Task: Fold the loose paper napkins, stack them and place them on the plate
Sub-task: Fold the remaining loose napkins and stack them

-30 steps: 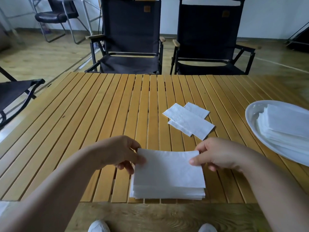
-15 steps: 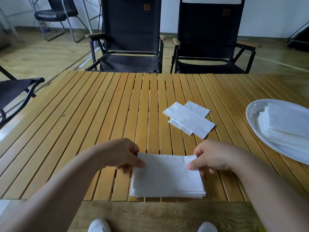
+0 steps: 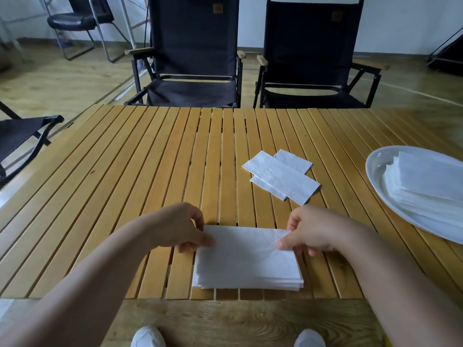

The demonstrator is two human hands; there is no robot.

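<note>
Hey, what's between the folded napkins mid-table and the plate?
Nothing; the head view shows only bare table between the folded napkins and the plate.

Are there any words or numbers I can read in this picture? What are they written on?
Nothing here can be read.
left chair patch, small and brown: too blurred to read.
right chair patch, small and brown: too blurred to read.
loose napkins: only a pressed-in pattern, no letters.
top napkin, pinched by the left hand and right hand: blank.
plate: no print.
</note>
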